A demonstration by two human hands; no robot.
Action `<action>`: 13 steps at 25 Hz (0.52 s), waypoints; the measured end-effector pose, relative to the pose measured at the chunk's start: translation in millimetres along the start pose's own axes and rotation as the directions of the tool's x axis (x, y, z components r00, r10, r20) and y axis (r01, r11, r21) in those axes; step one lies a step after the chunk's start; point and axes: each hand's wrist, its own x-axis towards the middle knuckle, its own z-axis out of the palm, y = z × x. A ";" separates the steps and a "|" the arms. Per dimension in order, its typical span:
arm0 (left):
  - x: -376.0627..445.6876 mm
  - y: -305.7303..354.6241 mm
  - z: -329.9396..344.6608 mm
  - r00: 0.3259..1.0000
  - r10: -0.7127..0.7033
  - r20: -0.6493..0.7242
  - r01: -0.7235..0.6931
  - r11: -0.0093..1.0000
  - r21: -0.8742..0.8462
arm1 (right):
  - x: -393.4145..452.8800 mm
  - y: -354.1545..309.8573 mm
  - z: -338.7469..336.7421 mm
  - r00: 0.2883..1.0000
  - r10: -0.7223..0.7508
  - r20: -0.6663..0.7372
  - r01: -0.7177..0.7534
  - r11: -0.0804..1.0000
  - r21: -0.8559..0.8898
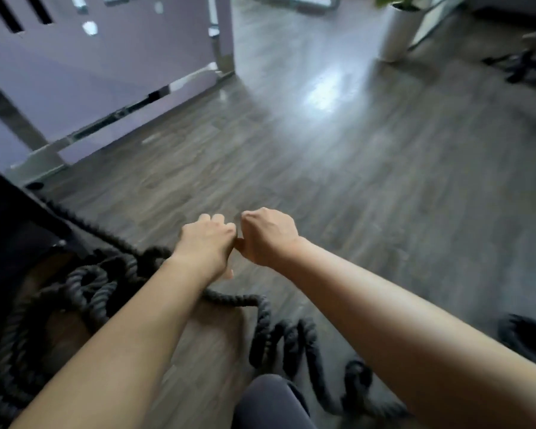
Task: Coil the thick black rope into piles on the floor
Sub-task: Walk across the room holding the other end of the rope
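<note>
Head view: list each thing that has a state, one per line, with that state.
left hand: fingers curled, holding nothing visible
right hand: fingers curled, holding nothing visible
thick black rope: loosely heaped on the floor at left, one strand snaking right in loops, not gripped
white planter: upright

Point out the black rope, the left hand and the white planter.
black rope [262, 317]: head view, on the strand bending between the arms.
left hand [206, 243]: head view, back of the hand.
white planter [398, 32]: head view, on its side wall.
</note>
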 end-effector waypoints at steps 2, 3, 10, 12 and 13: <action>-21.2 32.1 -70.3 0.991 0.125 -0.051 -0.121 0.989 0.084 | -43.6 19.3 -66.0 0.994 0.108 -0.030 -0.107 0.994 0.027; -34.0 42.9 -101.3 0.981 0.173 -0.085 -0.164 0.981 0.109 | -63.4 24.2 -97.9 0.987 0.151 -0.048 -0.150 0.988 0.030; -198.8 133.8 -299.3 0.844 0.462 -0.274 -0.450 0.886 0.108 | -282.9 25.0 -290.5 0.871 0.414 -0.263 -0.423 0.906 0.025; -247.9 164.5 -325.8 0.789 0.538 -0.296 -0.530 0.840 0.114 | -350.4 20.8 -309.5 0.832 0.483 -0.274 -0.495 0.868 0.026; -272.8 181.3 -336.4 0.757 0.580 -0.300 -0.570 0.811 0.131 | -384.6 20.6 -316.1 0.809 0.520 -0.276 -0.534 0.845 0.026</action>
